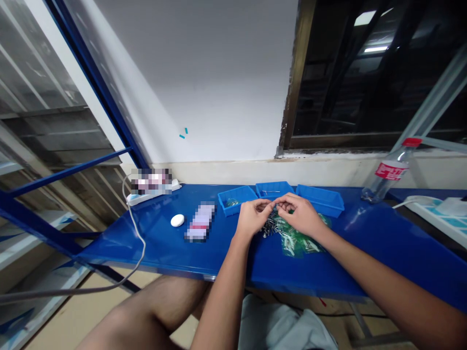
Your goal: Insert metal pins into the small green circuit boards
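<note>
Above the blue table, my left hand (253, 216) and my right hand (299, 215) meet, fingertips pinched close together. Whatever they hold between them is too small to make out. Just below the fingers lies a pile of thin metal pieces (270, 228), like screws or pins. Small green-tinted plastic bags (292, 245) with pale pieces inside spread under and beside my right hand. Behind the hands stand three blue plastic trays: the left tray (226, 210) has a few small things in it, the middle tray (273, 186) shows a thin metal piece, and the right tray (323, 203) is partly hidden by my right hand.
A plastic bottle with a red cap (390, 171) stands at the right rear. To the left are a white rounded object (177, 220), a blurred-out flat item (200, 223) and a power strip (153, 193), its cable (143, 248) hanging over the table edge. Another power strip (434, 221) lies far right.
</note>
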Tool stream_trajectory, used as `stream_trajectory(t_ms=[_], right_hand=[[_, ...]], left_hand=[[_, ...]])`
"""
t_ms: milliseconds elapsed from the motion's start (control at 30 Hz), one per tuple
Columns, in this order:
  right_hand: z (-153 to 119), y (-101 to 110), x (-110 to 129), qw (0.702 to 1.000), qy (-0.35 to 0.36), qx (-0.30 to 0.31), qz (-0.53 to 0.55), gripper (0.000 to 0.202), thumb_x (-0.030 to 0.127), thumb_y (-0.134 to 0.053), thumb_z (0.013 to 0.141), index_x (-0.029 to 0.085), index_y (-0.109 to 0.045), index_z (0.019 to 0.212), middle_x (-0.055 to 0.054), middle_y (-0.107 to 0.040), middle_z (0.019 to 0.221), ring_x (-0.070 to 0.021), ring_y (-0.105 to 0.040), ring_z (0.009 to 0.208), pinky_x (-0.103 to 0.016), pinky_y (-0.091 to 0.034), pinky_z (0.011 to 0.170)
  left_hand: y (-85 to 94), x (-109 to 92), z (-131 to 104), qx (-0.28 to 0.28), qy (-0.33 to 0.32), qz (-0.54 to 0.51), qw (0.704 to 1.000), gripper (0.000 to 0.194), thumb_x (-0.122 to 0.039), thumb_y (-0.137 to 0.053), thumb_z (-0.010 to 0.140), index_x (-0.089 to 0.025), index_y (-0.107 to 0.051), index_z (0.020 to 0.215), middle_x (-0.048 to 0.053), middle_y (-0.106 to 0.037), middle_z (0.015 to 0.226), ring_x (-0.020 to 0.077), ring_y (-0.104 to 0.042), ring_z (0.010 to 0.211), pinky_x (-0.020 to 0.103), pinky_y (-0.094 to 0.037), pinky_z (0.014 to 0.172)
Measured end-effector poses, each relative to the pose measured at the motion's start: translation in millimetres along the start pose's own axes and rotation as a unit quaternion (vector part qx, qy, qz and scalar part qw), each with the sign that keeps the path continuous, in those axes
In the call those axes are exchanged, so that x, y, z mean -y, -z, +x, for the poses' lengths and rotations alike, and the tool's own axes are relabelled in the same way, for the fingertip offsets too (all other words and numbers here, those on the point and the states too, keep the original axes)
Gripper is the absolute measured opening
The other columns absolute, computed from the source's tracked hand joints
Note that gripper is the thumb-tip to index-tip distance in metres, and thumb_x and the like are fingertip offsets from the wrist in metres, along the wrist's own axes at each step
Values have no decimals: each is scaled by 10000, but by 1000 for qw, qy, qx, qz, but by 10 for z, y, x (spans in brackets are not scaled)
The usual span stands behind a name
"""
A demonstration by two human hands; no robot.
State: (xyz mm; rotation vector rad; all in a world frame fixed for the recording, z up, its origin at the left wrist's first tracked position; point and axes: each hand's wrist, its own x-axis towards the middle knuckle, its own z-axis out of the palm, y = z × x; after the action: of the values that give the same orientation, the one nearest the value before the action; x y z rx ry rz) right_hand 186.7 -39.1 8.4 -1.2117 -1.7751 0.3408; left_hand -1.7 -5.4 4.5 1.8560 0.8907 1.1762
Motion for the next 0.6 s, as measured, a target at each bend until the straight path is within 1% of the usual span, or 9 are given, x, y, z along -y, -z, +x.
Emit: stream_trajectory(t_ms=[67,133,200,300,367,433,600], right_hand=[[-1,1,-12,1000,-10,-8,11,147,243,-653,847,220,-742,962,-43,-715,873,-200,-668,746,-346,-569,700],[-3,-4,-26,999,-21,-5,34,154,256,-664,849,220,-730,984,-49,-744,905,-213,-702,787,-356,-593,734],[-5,-6,-29,999,-15,4,41,157,272,-663,864,222,-728,998,-62,-764,970,-222,-724,821,-375,-609,778],[-9,-6,-17,999,-13,8,37,141,306,-655,896,226,-733,982,-73,-772,1024,-229,-742,837,-394,-616,806],[-11,-12,-17,997,-40,-4,60,151,348,-674,905,223,-720,976,-74,-775,990,-238,-750,848,-391,-620,798],[-10,-22,-34,993,-68,-18,93,206,405,-717,889,217,-705,974,-75,-772,941,-245,-749,857,-387,-624,790],[13,-35,-92,980,-94,-20,176,368,522,-798,821,192,-703,954,-91,-760,916,-239,-739,871,-384,-632,802]], left_hand=[[20,-42,-18,22,-1,42,999,339,-472,-677,934,-166,-821,956,75,-823,887,246,-785,818,303,-627,741],[34,-62,-24,38,-6,54,998,355,-489,-657,944,-179,-828,971,65,-827,906,249,-787,837,296,-620,747],[37,-51,-15,40,-10,48,998,323,-457,-669,942,-185,-825,1019,66,-830,969,253,-792,884,303,-624,786],[20,10,9,24,1,22,999,261,-367,-715,915,-174,-814,1060,81,-826,1012,254,-797,911,326,-638,827],[4,58,23,13,7,8,1000,225,-311,-741,894,-168,-811,1053,87,-826,1007,247,-800,907,338,-646,848],[-8,92,32,5,5,4,1000,196,-271,-757,878,-172,-813,1037,84,-827,991,237,-802,899,347,-649,871],[-6,88,40,-7,-1,-27,1000,183,-218,-759,868,-184,-816,1039,72,-825,1021,228,-800,944,363,-645,924]])
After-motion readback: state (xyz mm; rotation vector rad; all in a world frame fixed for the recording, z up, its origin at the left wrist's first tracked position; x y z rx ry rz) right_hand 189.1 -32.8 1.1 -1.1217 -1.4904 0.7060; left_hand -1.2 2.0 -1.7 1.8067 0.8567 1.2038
